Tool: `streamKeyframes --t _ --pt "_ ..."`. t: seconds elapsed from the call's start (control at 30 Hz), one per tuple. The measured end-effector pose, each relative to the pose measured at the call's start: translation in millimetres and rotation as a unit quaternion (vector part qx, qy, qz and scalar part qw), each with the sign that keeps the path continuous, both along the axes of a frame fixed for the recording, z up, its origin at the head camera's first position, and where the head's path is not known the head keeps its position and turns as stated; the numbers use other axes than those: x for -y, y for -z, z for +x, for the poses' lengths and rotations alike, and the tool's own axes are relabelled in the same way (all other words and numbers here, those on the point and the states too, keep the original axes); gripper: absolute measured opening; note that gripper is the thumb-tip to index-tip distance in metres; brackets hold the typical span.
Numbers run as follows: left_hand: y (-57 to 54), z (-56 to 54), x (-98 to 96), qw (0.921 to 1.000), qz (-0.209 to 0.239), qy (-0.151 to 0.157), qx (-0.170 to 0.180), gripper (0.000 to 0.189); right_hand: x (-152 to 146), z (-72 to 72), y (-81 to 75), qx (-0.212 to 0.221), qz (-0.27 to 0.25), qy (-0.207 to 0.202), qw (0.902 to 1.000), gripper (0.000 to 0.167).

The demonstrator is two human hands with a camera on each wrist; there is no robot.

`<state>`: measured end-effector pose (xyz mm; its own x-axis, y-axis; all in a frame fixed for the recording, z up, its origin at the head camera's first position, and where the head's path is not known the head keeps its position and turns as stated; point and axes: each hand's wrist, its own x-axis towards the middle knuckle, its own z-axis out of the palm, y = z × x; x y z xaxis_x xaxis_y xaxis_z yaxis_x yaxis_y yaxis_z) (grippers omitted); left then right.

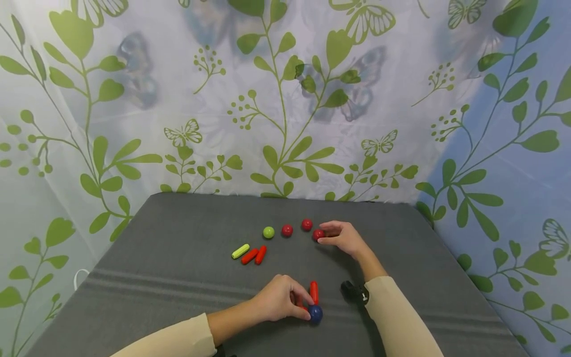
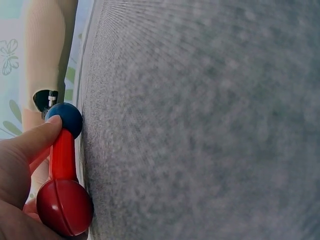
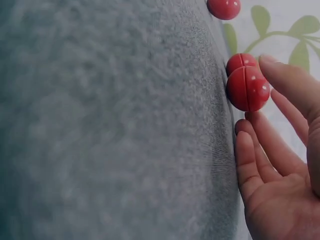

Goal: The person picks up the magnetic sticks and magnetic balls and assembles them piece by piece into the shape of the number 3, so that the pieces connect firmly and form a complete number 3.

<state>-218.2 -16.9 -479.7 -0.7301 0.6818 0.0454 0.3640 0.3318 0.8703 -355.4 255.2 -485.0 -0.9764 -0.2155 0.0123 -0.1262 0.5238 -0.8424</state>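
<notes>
Between thumb and fingers my left hand pinches a dark blue ball, low in the middle of the table. A red rod joins the ball and points away from me. The left wrist view shows the thumb on the blue ball. A red rod runs there from it to a red ball beside the palm. Farther off, my right hand has thumb and fingers spread around a loose red ball. In the right wrist view that red ball sits between thumb and fingertips.
Left of the right hand are two more red balls and a lime green ball. In front of them lie a yellow-green rod and two red rods. A leaf-patterned curtain hangs behind the grey table.
</notes>
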Motion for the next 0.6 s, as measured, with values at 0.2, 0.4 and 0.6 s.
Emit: streamKeyframes --t 0.2,0.4,0.6 --pt "0.1 -0.3 -0.7 1.0 -0.002 0.0 0.007 0.016 -1.9 -3.6 4.9 0.016 -0.021 0.003 0.9996 0.051" --pt "-0.4 -1.1 -0.4 1.0 -0.002 0.004 0.003 0.016 1.0 -4.7 5.2 0.019 -0.026 0.016 0.9994 0.048" --pt "0.7 -0.7 -1.2 1.0 0.001 0.006 -0.003 0.016 6.4 -4.2 6.5 0.019 -0.017 0.037 0.999 0.043"
